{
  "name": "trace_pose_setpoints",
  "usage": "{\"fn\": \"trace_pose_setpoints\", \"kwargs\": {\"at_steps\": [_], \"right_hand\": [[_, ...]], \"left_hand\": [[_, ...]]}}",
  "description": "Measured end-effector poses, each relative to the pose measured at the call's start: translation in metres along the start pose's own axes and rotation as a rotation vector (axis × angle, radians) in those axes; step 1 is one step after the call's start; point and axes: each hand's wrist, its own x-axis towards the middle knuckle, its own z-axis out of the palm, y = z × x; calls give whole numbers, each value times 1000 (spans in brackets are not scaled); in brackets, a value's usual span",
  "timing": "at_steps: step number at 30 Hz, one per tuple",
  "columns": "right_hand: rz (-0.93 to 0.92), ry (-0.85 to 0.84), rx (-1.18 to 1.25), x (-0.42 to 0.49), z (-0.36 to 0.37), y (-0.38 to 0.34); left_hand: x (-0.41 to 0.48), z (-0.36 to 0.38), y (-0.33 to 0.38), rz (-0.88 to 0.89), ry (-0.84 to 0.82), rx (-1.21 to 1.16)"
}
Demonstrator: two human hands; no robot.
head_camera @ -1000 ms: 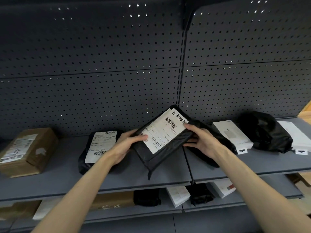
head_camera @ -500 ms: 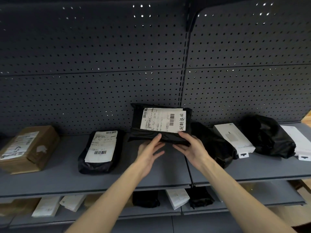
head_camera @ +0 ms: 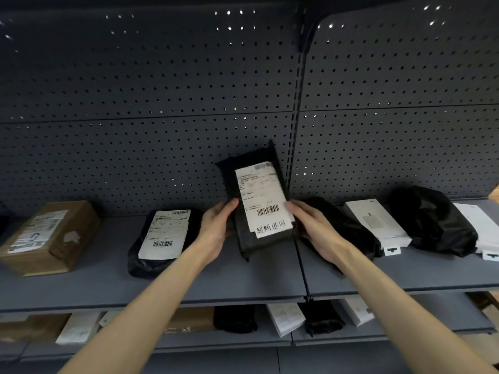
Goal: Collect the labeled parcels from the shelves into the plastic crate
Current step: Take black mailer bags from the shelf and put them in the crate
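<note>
Over the shelf [head_camera: 167, 282], the left hand [head_camera: 216, 230] and right hand [head_camera: 313, 229] are holding the labelled black mailer [head_camera: 263, 201], fingers [head_camera: 230, 207] pinching its sides; keeping both grips firm seems wise.

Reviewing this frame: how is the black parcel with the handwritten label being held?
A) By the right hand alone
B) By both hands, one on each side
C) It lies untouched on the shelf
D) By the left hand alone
B: the left hand and the right hand grip opposite sides of the black parcel, which is turned on end with its label facing the camera.
</note>
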Motion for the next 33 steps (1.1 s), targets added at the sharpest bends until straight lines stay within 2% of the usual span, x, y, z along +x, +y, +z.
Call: {"fn": "trace_pose_setpoints", "kwargs": {"at_steps": [6,16,33], "right_hand": [[-20,21,16,-6,24,10],[-98,-7,-33,-10,36,-1],[-359,-29,-123,-16,56,-109]], "left_hand": [[-12,0,-5,130,-72,165],[-19,-12,4,229,-78,227],[-34,5,113,465,-114,211]]}}
